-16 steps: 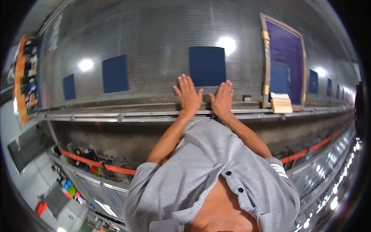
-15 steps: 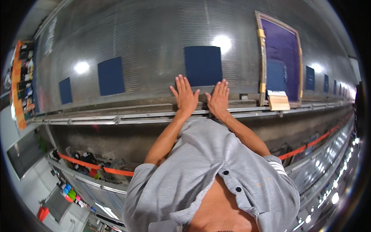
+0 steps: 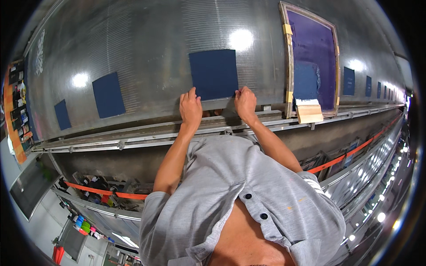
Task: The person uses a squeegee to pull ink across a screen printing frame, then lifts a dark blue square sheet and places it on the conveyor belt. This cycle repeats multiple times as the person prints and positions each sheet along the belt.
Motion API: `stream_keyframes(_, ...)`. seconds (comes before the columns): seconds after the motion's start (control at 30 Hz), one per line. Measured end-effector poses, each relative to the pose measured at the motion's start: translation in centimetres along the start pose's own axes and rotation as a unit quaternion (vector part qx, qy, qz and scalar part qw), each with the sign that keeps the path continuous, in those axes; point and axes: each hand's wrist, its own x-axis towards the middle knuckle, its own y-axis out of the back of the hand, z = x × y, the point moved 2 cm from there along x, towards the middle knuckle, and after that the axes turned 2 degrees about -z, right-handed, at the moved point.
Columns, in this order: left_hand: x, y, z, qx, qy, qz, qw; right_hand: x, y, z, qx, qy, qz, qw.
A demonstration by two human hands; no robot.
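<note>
A square navy blue fabric piece (image 3: pixel 214 73) lies flat on the long grey table (image 3: pixel 155 53) in front of me. My left hand (image 3: pixel 191 106) is closed, its thumb and curled fingers at the cloth's near left corner. At the near right corner, my right hand (image 3: pixel 245 105) pinches the edge in the same way. The fingertips partly cover both corners. To the right lies a printing screen (image 3: pixel 286 57) with a taped wooden frame, purple mesh and a patch of dark blue ink. A wooden-handled squeegee (image 3: pixel 309 114) rests at its near end.
More navy pieces (image 3: pixel 109 95) lie along the table to the left. Others (image 3: pixel 349 81) run off to the right, the nearest with faint marks. A metal rail (image 3: pixel 155 135) follows the table's near edge, close to my body. Behind me stretches an orange strip (image 3: pixel 128 195).
Both hands were flat with fingers spread near the cloth's near edge; now their fingers are curled at its two near corners. The whole view has shifted slightly, moving the scene left.
</note>
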Motion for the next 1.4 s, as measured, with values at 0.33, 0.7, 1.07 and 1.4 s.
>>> stream_keyframes(0.33, -0.8, -2.7, -0.2, -0.417, 0.383, -0.273, 0.778, 2.1, -0.4, -1.1, 0.14, -0.038, -0.063, 0.987)
stream_keyframes(0.7, 3.1, -6.5, -8.7, -0.705, 0.423, -0.063, 0.565, 5.8, 4.0, -6.7, 0.644, -0.108, -0.161, 0.74)
stream_keyframes(1.07, 17.1, 8.8, 6.2, -0.684, 0.221, -0.011, 0.695, 16.0, 10.8, -11.6, 0.651, -0.023, -0.186, 0.736)
stream_keyframes(1.4, 13.6, 4.3, 2.8, -0.622, 0.26, -0.041, 0.737, 13.3, 10.6, -7.3, 0.508, -0.002, -0.17, 0.844)
